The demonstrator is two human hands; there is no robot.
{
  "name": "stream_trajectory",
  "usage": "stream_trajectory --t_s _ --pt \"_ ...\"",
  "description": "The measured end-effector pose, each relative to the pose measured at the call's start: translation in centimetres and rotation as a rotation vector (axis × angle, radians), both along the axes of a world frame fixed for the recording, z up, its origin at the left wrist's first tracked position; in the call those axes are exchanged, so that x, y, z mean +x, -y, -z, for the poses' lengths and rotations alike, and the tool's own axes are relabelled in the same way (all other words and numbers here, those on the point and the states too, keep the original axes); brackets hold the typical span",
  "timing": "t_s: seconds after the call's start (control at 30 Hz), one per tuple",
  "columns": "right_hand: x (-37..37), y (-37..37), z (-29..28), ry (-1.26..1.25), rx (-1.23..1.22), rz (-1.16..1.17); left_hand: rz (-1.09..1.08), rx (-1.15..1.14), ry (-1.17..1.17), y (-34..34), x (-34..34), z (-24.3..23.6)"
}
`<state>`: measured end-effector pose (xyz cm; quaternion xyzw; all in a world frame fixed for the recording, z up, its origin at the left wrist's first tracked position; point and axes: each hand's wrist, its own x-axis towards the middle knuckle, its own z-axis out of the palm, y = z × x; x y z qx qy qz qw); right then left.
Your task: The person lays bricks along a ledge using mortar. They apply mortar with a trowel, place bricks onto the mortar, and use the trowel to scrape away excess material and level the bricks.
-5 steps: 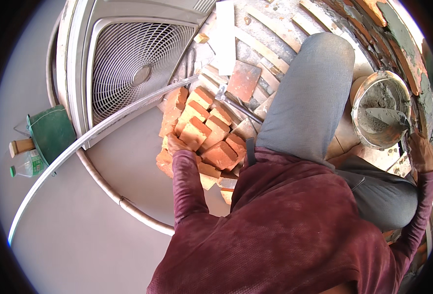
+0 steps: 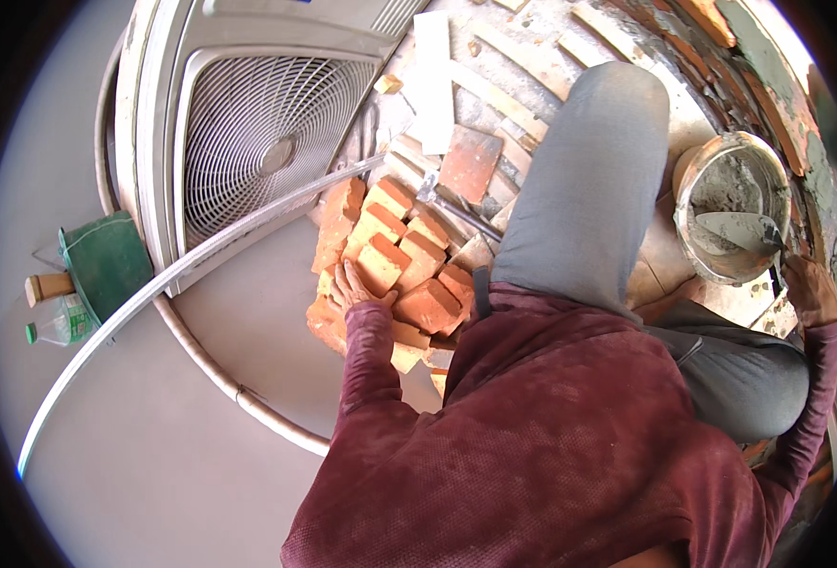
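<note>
Bricks (image 2: 422, 254) under left grip (image 2: 352, 290)

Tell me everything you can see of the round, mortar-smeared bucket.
The round, mortar-smeared bucket stands right of the raised grey trouser leg, mouth open upward. Its pale rim is crusted; its material is unclear. Rough grey mortar lies inside. The right hand holds a grey metal trowel over it; whether the blade touches it is unclear.

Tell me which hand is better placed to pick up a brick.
Left, I'd judge. The left hand lies open on the brick pile. The right hand is on the far side, by the bucket, apparently holding the trowel.
</note>
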<state>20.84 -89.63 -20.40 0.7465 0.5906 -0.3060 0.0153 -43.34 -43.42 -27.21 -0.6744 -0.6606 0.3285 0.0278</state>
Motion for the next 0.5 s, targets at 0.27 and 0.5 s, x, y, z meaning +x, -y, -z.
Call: stream_trajectory --t_s 0.27,0.5 --pt "-3.7 -3.0 -3.6 0.128 -0.031 0.009 0.187 -0.123 0.352 -6.6 1.2 2.4" --pt "-7.2 -5.3 -6.1 0.349 -0.293 0.175 0.311 -0.126 0.659 -17.1 8.7 5.6"
